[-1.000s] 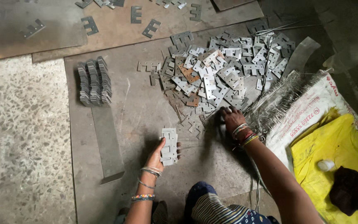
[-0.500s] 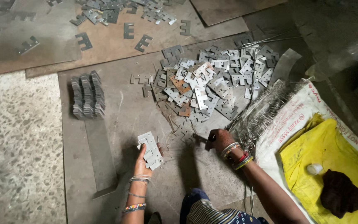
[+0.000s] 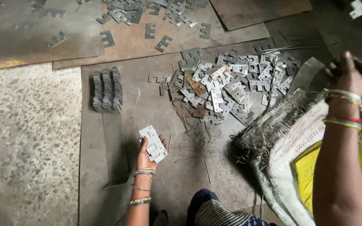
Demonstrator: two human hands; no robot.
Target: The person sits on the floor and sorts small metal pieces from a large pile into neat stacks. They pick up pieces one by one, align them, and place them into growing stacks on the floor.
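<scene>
My left hand rests low on the floor sheet and grips a small stack of flat, notched metal plates, fanned slightly. A loose heap of the same grey plates, a few of them rusty, lies ahead on the metal floor sheet. My right hand is raised at the far right, over the white woven sack, well away from the heap. Its fingers are curled, and whether anything sits inside them is unclear.
Three tidy rows of plates standing on edge sit at the left of the sheet. E-shaped offcuts lie scattered on a brown board behind. A yellow bag lies in the frayed sack. Speckled stone floor is at the left.
My right hand has lifted off the floor beside the heap and swung up to the right over the sack. The left hand has kept hold of its stack, and the view shifted.
</scene>
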